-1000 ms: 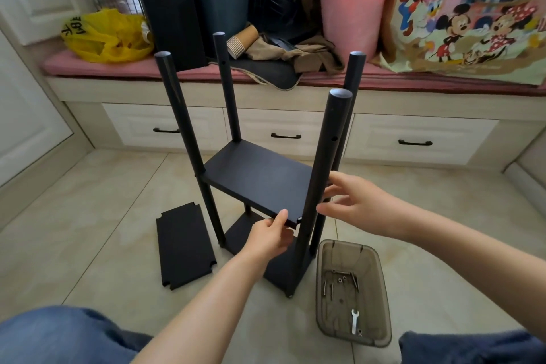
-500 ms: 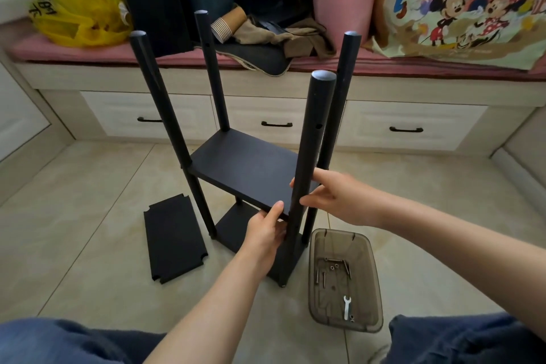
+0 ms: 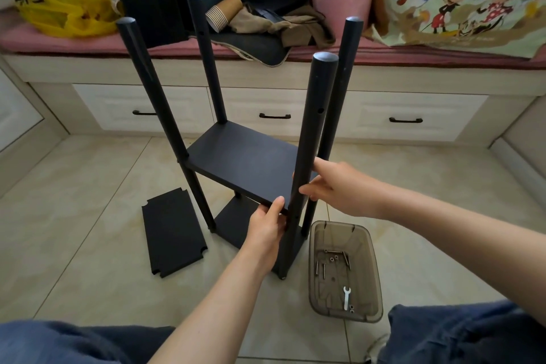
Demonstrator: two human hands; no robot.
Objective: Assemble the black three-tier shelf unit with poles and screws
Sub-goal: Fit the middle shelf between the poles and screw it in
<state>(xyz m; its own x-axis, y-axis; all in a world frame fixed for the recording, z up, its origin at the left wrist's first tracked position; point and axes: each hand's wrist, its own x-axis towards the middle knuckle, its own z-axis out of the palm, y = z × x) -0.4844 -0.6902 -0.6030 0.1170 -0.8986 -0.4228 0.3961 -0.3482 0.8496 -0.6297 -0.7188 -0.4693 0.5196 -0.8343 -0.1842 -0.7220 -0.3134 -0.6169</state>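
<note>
Right, the half-built black shelf unit (image 3: 251,154) stands on the tiled floor (image 3: 88,186), its four poles (image 3: 160,103) upright. Left hand (image 3: 266,229) pinches the middle shelf (image 3: 230,168) at its near edge, thumb on top, while right hand (image 3: 339,189) curls its fingers round the near pole (image 3: 310,133). Black writing on the yellow bag (image 3: 65,9) is too skewed to read.

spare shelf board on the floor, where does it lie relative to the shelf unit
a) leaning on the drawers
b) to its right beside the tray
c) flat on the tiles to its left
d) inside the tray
c: the loose shelf board lies flat on the tiles left of the shelf unit; the clear tray sits on the unit's right.
</note>
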